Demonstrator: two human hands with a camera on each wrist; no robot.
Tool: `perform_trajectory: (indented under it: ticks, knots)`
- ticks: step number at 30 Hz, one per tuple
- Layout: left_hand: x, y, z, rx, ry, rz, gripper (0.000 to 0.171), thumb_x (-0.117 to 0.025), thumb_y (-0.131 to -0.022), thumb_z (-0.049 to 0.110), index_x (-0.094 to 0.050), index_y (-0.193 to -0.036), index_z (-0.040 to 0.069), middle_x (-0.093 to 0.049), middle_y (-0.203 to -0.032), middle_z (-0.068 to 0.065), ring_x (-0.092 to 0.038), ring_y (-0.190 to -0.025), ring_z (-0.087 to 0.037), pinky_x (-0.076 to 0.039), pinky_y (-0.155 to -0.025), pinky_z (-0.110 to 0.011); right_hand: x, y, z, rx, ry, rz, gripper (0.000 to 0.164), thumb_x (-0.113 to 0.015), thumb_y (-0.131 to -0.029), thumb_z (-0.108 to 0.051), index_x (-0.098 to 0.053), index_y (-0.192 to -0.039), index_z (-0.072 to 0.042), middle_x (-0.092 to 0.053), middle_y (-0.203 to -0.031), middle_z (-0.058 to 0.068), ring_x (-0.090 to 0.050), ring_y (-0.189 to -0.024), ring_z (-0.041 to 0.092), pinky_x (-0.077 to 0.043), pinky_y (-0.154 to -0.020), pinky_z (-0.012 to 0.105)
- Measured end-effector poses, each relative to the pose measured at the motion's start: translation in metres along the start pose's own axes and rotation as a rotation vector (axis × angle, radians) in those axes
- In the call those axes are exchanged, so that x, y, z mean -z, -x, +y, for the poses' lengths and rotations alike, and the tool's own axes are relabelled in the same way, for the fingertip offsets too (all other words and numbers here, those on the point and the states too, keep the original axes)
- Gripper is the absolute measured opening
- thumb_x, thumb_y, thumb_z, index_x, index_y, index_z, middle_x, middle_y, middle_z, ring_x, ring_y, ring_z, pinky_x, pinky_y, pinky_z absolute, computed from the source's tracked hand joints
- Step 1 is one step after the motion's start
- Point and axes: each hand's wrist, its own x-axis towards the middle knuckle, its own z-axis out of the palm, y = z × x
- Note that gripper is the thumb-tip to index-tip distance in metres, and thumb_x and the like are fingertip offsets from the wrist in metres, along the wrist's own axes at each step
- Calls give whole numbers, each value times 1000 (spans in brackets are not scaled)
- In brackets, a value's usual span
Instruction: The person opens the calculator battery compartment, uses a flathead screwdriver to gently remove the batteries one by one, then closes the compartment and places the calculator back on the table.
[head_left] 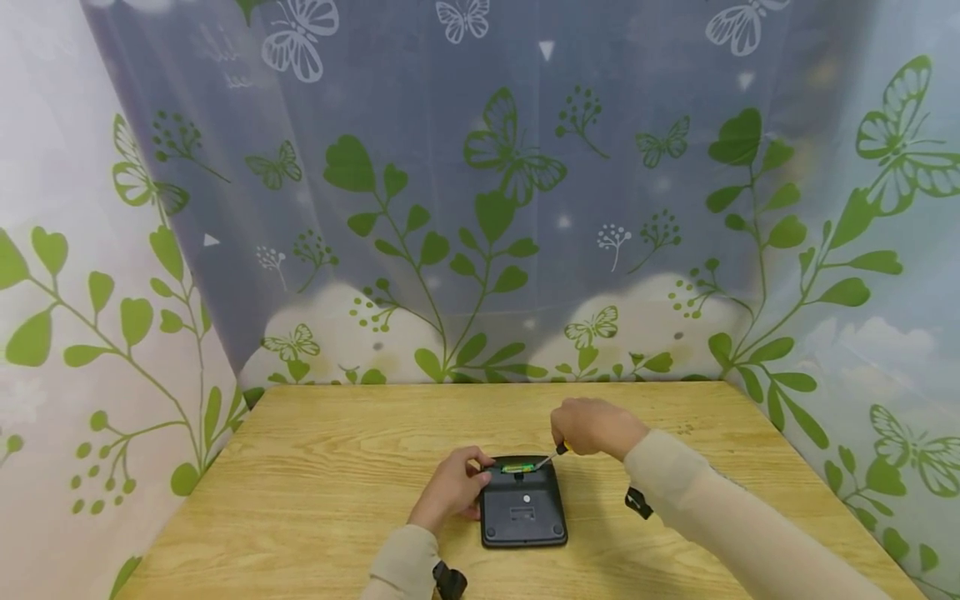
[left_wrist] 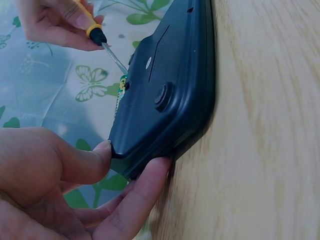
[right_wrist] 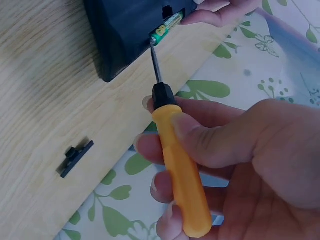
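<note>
A black device, by its look a desk calculator (head_left: pixel 504 500), lies with its back up on the table. My left hand (head_left: pixel 452 485) grips its far left corner, thumb on the top edge and fingers against the side. In the open slot at its far edge sits a green battery (right_wrist: pixel 167 28). My right hand (head_left: pixel 597 425) holds a screwdriver (right_wrist: pixel 181 167) with a yellow handle and black collar, thumb on one side and fingers wrapped round the other. The metal tip meets the battery's end at the slot's right side.
A small black battery cover (right_wrist: pixel 76 159) lies on the wooden table (head_left: pixel 330 467), seen in the right wrist view near the far edge. Behind the table hangs a curtain (head_left: pixel 420 250) printed with leaves and butterflies. Black straps (head_left: pixel 448 581) circle the wrists.
</note>
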Motion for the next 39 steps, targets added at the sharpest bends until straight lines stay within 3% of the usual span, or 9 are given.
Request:
perform_trajectory:
  ticks: [3,7,14,22,30,36,39]
  knots:
    - [0,0,0,1,0,2,15,-62,-102,5,-67,-116,8,-63,-99,-14,-64,-67,-21,-61,-48,-32,3,2,-7,-4,47,21,24,-69,-95,2,-77,-81,-14,-73,-85,0,-60,-72,13,-53,-64,30]
    - [0,-1,-1,0,-2,1,16,-62,-102,5,-67,-116,7,-63,-98,-14,-63,-67,-21,-61,-48,-32,4,3,-15,-16,132,38,17,-71,-95,-1,-75,-82,-12,-70,-81,0,-61,-70,13,-53,-60,29]
    - [0,0,-1,-1,-5,1,16,-62,-102,5,-67,-117,7,-63,-98,-14,-63,-67,-21,-61,-48,-32,2,0,-26,-23,221,86,32,-68,-96,-1,-58,-69,-13,-54,-66,0,-41,-58,12,-34,-52,28]
    - [0,0,-1,-6,-6,-1,15,-63,-101,4,-68,-115,7,-63,-96,-13,-63,-65,-21,-60,-47,-32,5,-3,-35,-52,262,75,29,-66,-98,-1,-60,-71,-12,-56,-69,3,-41,-59,13,-34,-53,28]
    - [0,-1,-1,-4,-4,-2,15,-62,-102,5,-67,-116,8,-65,-100,-15,-64,-67,-21,-60,-48,-32,6,-5,-26,-13,183,50,32,-70,-95,2,-59,-67,-11,-53,-64,1,-41,-59,12,-36,-54,27]
    - [-1,-1,-1,5,0,-1,16,-62,-102,6,-67,-117,8,-64,-102,-14,-63,-67,-20,-60,-48,-32,3,-4,-11,21,91,15,25,-70,-94,3,-73,-75,-12,-70,-77,0,-56,-66,11,-55,-62,28]
    - [-1,0,-1,8,-2,-1,16,-62,-102,7,-67,-117,8,-64,-102,-14,-63,-67,-20,-60,-48,-32,1,-4,-4,27,43,-4,25,-67,-96,4,-77,-79,-13,-74,-83,2,-58,-69,12,-55,-66,30]
